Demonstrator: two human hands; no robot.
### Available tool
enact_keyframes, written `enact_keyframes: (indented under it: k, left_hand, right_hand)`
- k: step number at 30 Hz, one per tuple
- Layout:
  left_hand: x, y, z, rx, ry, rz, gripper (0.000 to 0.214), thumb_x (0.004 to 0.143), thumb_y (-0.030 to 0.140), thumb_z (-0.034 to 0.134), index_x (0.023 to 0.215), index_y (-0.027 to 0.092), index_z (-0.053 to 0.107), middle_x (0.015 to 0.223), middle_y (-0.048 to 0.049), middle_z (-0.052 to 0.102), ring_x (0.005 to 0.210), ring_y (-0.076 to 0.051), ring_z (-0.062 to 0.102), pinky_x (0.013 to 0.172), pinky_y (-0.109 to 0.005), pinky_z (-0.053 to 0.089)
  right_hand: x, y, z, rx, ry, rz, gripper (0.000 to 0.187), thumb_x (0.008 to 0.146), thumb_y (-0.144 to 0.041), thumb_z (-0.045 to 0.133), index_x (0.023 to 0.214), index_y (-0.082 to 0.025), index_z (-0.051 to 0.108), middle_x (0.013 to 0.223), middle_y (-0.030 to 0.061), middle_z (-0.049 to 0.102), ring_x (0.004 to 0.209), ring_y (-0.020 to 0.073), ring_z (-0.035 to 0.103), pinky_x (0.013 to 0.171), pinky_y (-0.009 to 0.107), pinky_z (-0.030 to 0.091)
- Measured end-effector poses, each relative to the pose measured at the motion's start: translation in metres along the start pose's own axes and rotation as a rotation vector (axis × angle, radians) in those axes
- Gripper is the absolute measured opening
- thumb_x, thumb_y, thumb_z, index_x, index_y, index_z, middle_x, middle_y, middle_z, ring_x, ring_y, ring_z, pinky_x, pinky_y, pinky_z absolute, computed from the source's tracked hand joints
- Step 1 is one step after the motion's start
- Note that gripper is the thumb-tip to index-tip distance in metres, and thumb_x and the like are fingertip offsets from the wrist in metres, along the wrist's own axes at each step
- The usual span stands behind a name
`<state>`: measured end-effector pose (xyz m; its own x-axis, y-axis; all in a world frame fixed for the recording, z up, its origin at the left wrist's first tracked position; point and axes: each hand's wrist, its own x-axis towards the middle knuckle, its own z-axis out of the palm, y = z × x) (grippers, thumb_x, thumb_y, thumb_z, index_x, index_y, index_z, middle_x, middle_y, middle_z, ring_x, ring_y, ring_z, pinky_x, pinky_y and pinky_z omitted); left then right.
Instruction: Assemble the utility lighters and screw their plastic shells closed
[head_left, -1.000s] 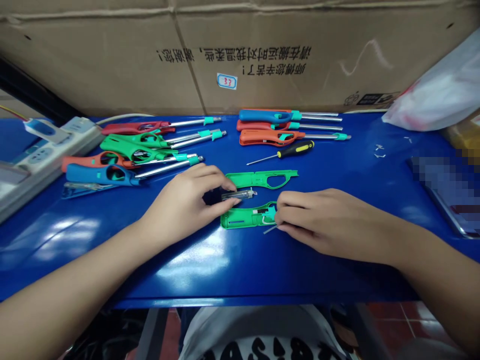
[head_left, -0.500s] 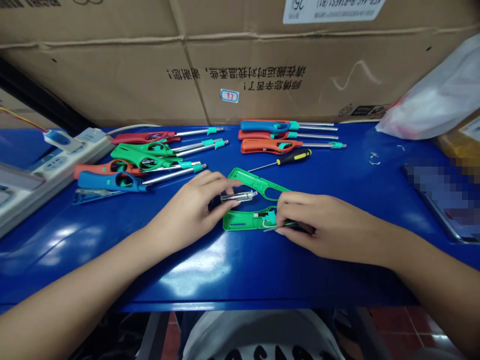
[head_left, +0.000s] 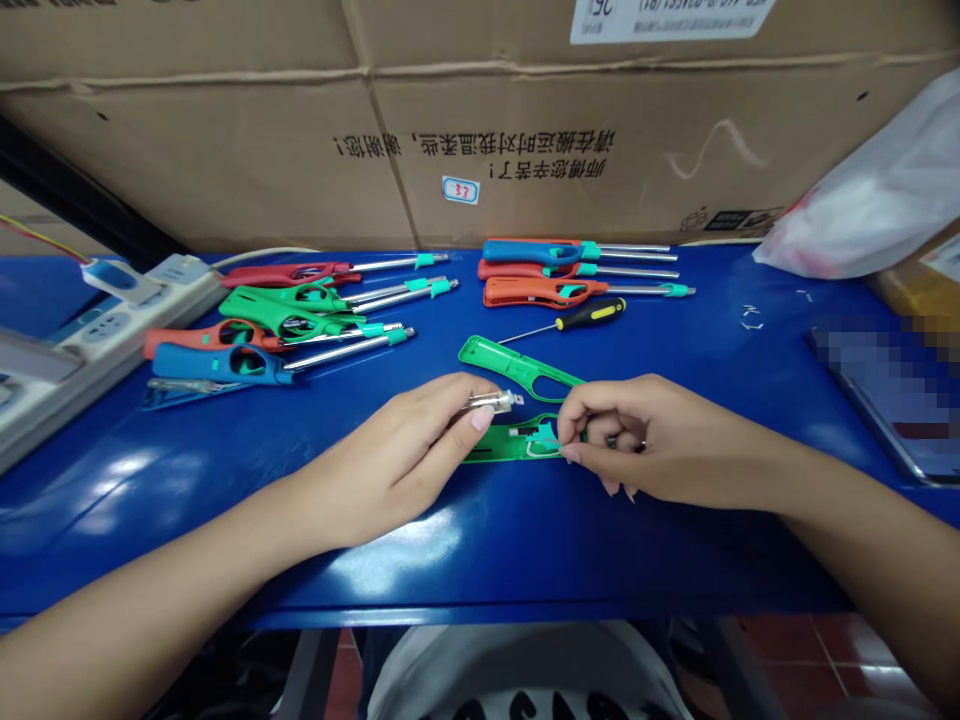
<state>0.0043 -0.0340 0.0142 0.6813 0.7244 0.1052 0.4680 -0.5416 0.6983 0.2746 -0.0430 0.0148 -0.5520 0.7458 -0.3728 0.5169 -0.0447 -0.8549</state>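
Note:
My left hand (head_left: 409, 450) is closed in a pinch on a small clear gas tube with a metal tip (head_left: 495, 402), held just above a green lighter shell half (head_left: 510, 444) that lies on the blue table (head_left: 480, 530). At the shell's right end my right hand (head_left: 645, 435) pinches the teal trigger piece and a thin wire (head_left: 541, 438). The second green shell half (head_left: 517, 366) lies loose and slanted just behind them.
Behind left lies a heap of long-nosed lighters (head_left: 285, 315); behind centre, three more lighters (head_left: 570, 270) and a black-and-yellow screwdriver (head_left: 581, 317). A power strip (head_left: 90, 320) is at far left. At right are a phone (head_left: 892, 390) and a plastic bag (head_left: 870, 200). Cardboard boxes (head_left: 480, 120) wall the back.
My left hand has slid toward me and right with the tube. My right hand's fingers have lifted into a pinch on the trigger piece. The loose shell half turned slantwise.

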Motion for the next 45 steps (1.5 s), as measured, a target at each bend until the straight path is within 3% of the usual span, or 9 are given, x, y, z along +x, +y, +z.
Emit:
enact_keyframes:
  k: [4, 10, 19, 27, 45]
  left_hand:
    - [0.001, -0.001, 0.001, 0.028, -0.012, 0.048, 0.026, 0.109, 0.024, 0.042, 0.108, 0.017, 0.067, 0.099, -0.0024, 0.068, 0.092, -0.013, 0.065, 0.086, -0.023, 0.049]
    - [0.001, -0.007, 0.006, -0.035, -0.078, 0.086, 0.025, 0.105, 0.02, 0.052, 0.122, 0.019, 0.069, 0.112, -0.0053, 0.072, 0.102, -0.014, 0.068, 0.089, -0.025, 0.053]
    - [0.004, -0.008, 0.009, -0.104, -0.041, 0.069, 0.024, 0.101, 0.02, 0.059, 0.119, 0.02, 0.074, 0.106, -0.0056, 0.075, 0.092, -0.014, 0.071, 0.081, -0.024, 0.056]
    - [0.003, -0.01, 0.01, -0.105, -0.012, 0.083, 0.025, 0.1, 0.018, 0.06, 0.121, 0.021, 0.074, 0.105, -0.0054, 0.074, 0.092, -0.013, 0.071, 0.082, -0.023, 0.056]
    - [0.002, -0.012, 0.011, -0.119, -0.025, 0.063, 0.026, 0.1, 0.019, 0.061, 0.123, 0.024, 0.074, 0.107, -0.0031, 0.073, 0.094, -0.012, 0.07, 0.082, -0.022, 0.055]
  right_hand:
    - [0.001, -0.001, 0.001, -0.035, 0.003, -0.02, 0.012, 0.096, -0.034, 0.06, 0.094, -0.023, 0.064, 0.067, -0.0051, 0.061, 0.06, 0.0104, 0.063, 0.054, 0.02, 0.048]
    - [0.001, 0.0, 0.001, -0.09, 0.014, -0.049, 0.02, 0.097, -0.037, 0.059, 0.101, -0.022, 0.071, 0.072, -0.0022, 0.066, 0.059, 0.0108, 0.06, 0.054, 0.023, 0.045]
    - [0.002, -0.001, 0.002, -0.186, 0.04, -0.124, 0.019, 0.098, -0.037, 0.057, 0.091, -0.024, 0.069, 0.067, -0.0044, 0.06, 0.059, 0.0107, 0.052, 0.053, 0.023, 0.038]
    - [0.001, 0.0, 0.003, -0.224, 0.058, -0.172, 0.016, 0.097, -0.032, 0.058, 0.089, -0.024, 0.069, 0.066, -0.0057, 0.057, 0.059, 0.0096, 0.049, 0.054, 0.023, 0.037]
    - [0.001, 0.0, 0.002, -0.287, 0.047, -0.199, 0.019, 0.1, -0.032, 0.055, 0.09, -0.024, 0.069, 0.073, -0.0035, 0.062, 0.064, 0.0117, 0.052, 0.057, 0.025, 0.04]
